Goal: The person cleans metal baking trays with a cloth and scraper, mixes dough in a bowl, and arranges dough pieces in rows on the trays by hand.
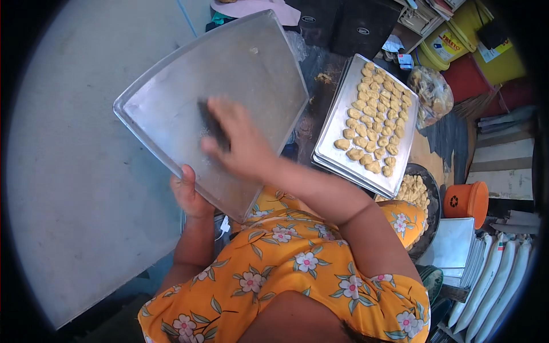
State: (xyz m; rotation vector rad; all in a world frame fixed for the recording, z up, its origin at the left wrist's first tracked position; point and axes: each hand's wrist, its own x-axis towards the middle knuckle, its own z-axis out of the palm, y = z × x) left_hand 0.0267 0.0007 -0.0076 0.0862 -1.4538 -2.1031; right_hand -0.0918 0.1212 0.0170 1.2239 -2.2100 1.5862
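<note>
Holding a tilted metal tray [257,63] by its near left edge in the left hand [191,194], with the thumb over the rim, just beyond the lap at the middle of the scene. Gripping a dark pad [213,127] in the right hand [243,137] over the tray's face. Apparently wiping or scrubbing the surface, judging by the blur; probably needing next to keep the tray steady while working the pad toward the far corners. Losing sight of the left fingers behind the tray, so leaving that part of the grip unseen. Not making out the pad's material or exact shape through the blur. Showing only partly at near right behind the floral clothing [303,263]: a dark round pan [436,217] of dough lumps [416,191].
</note>
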